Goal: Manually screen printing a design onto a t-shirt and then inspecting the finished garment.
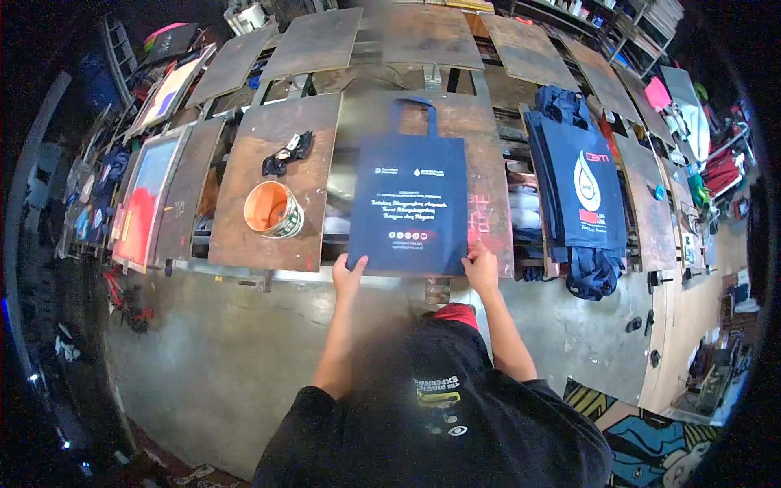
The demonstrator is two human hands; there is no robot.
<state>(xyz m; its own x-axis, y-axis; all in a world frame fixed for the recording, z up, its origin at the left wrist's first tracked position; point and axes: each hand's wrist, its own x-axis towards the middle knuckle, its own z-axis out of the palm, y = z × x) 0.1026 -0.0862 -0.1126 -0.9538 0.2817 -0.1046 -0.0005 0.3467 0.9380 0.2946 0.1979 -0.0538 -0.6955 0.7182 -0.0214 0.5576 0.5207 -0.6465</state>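
Observation:
A flat navy tote bag [411, 175] with white printing lies on a brown wooden board [486, 122], its handle loop stretched away from me. My left hand [348, 275] grips the bag's near left corner, thumb on top and fingers mostly hidden beneath. At the near right corner, my right hand [482, 268] pinches the edge in the same way. On the board to the right is a stack of similar navy bags [582, 187]; the top one has a white drop-shaped print with red lettering.
On the left board stand an orange-lined bucket [291, 221] and a crumpled black item [288, 154]. Farther left leans a framed screen [146, 199] with red and light blue areas. Another row of boards [431, 37] runs behind. Grey concrete floor [220, 350] lies on my side.

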